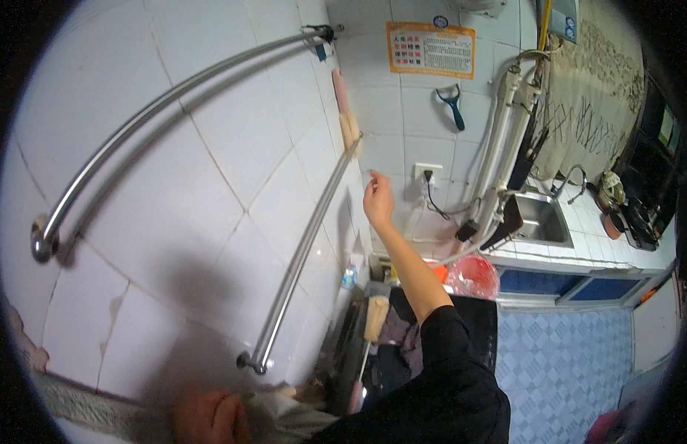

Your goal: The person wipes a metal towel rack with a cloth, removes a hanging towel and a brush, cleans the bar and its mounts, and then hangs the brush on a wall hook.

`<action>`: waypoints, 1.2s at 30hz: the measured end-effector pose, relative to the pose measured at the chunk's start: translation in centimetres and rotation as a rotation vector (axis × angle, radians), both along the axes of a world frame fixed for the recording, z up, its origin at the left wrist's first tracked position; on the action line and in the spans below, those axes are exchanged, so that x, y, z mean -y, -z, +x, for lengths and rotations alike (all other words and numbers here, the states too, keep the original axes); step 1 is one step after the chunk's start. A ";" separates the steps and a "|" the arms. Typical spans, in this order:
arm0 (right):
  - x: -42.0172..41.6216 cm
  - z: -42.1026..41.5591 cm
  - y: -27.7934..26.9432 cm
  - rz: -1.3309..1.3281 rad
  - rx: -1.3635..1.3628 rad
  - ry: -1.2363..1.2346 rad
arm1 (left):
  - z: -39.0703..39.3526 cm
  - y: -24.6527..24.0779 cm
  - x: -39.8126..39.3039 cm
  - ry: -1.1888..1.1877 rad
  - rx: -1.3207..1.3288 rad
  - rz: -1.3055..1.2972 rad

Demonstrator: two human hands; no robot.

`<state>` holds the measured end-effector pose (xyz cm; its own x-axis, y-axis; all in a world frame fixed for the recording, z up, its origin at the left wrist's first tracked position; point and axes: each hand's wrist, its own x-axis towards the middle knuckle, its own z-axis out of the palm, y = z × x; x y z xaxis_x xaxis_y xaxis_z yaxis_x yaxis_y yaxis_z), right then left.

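My right hand [379,201] is stretched out near the far end of the lower metal towel rail [307,250]. Its fingers are loosely curled and apart, and I see nothing in them. Just above it, a pink-handled duster with a cream fluffy head [349,125] hangs against the tiled wall. At the bottom left is my left hand [213,416], blurred and partly cut off by the frame. Greyish cloth [293,409] lies beside it; whether the fingers grip it is unclear. Another cream-headed duster [376,317] with a pink handle lies below my right forearm.
An upper metal rail [171,94] curves along the left wall. A peeler [452,105] hangs on the back wall above a socket [428,171] with a plug. White pipes [504,133] run down beside a steel sink [543,222]. A red plastic-lined bin [473,277] stands below.
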<state>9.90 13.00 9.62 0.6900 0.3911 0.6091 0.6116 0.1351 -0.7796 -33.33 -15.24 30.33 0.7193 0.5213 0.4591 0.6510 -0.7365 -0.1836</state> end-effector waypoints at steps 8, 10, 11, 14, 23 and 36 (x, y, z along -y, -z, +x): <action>-11.0 4.6 -14.1 0.177 0.057 -0.023 | 0.6 -0.6 -0.4 -0.083 -0.075 -0.029; -11.7 4.5 -15.9 0.045 0.042 -0.073 | 0.5 -0.5 -0.5 -0.087 -0.065 -0.038; -11.8 4.5 -16.8 -0.053 0.065 -0.032 | 0.4 -0.5 -0.6 -0.087 -0.065 -0.044; -11.1 4.2 -17.0 -0.159 0.112 -0.017 | 0.1 -0.7 -0.5 -0.083 -0.072 -0.070; -9.5 3.2 -16.7 0.056 0.166 -0.084 | 0.5 -0.7 0.2 -0.153 -0.030 -0.064; 3.5 -1.4 -19.4 0.554 0.673 -0.175 | 0.4 -0.2 0.4 -0.168 -0.028 -0.057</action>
